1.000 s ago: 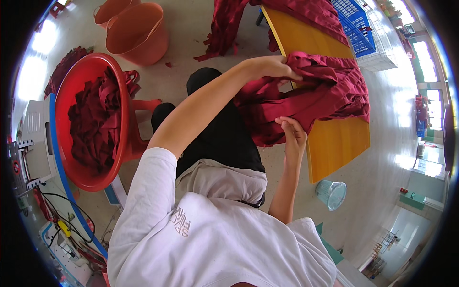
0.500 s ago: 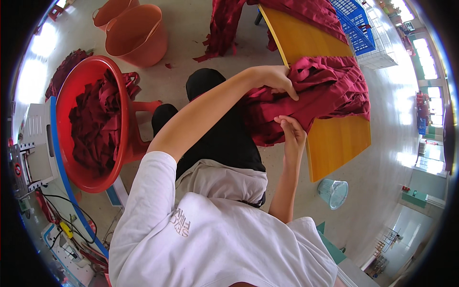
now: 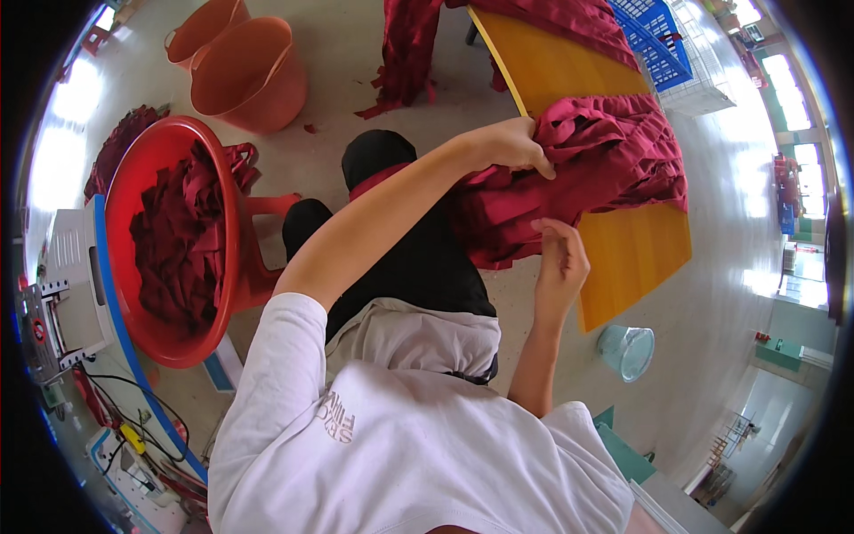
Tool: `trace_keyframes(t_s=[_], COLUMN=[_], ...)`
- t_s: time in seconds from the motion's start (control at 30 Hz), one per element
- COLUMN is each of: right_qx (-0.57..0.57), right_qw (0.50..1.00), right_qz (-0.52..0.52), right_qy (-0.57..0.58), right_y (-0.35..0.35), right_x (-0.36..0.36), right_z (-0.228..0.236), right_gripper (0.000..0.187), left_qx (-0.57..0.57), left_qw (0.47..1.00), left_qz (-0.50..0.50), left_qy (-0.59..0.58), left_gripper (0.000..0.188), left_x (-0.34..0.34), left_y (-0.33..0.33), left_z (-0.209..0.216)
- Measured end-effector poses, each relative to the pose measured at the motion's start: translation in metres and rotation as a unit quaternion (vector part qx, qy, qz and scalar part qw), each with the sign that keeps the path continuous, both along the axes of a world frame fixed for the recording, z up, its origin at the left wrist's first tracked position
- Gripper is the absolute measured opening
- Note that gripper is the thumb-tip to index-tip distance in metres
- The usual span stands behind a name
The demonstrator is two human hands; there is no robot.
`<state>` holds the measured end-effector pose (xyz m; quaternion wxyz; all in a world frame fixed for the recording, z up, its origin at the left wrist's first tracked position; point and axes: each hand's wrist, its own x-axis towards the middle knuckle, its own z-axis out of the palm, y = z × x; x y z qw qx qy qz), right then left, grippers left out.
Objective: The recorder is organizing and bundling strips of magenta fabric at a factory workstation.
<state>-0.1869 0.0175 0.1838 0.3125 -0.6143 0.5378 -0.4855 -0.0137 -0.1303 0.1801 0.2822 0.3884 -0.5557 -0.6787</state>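
Note:
A thick bundle of dark red fabric pieces lies over the near end of a yellow wooden table and hangs down onto my black-clad lap. My left hand grips the bundle's left side, its thumb on top and the other fingers partly hidden in the folds. Just below the bundle's lower edge is my right hand, with loosely curved fingers held apart. Its fingertips overlap the hanging cloth; nothing shows between them.
At my left, a red basin holds dark red cloth pieces beside a blue-edged machine table. Two orange tubs stand on the floor ahead. More red fabric hangs off the table's far end, near a blue crate. A clear bucket sits at right.
My right hand has drawn slightly right, and its fingers have loosened from a pinch at the cloth. My left hand keeps its hold. The whole view has shifted slightly.

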Motion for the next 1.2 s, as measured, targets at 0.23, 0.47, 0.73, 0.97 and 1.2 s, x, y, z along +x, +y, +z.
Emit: trace_keyframes(t_s=[0.23, 0.47, 0.73, 0.97, 1.2], right_qx=[-0.033, -0.046, -0.218, -0.248, -0.205], right_qw=[0.999, 0.981, 0.96, 0.926, 0.91], right_qz=[-0.018, 0.108, 0.105, 0.149, 0.185], right_qy=[-0.004, 0.157, 0.141, 0.241, 0.311], right_y=[-0.034, -0.1, -0.13, -0.136, -0.128], right_x=[-0.014, -0.024, -0.032, -0.046, -0.054], right_z=[0.021, 0.05, 0.029, 0.04, 0.051], right_gripper=[0.011, 0.01, 0.01, 0.014, 0.017], left_qx=[-0.039, 0.028, 0.153, 0.135, 0.069], left_qw=[0.995, 0.998, 0.98, 0.99, 0.994], left_qz=[0.034, -0.021, 0.071, 0.021, -0.019], left_qy=[-0.083, -0.043, 0.105, 0.019, -0.082], left_gripper=[0.032, 0.027, 0.033, 0.056, 0.041], left_x=[-0.005, 0.002, 0.014, 0.023, 0.01], left_y=[0.001, 0.005, 0.002, -0.009, -0.001], left_z=[0.001, 0.006, 0.021, 0.02, 0.027])
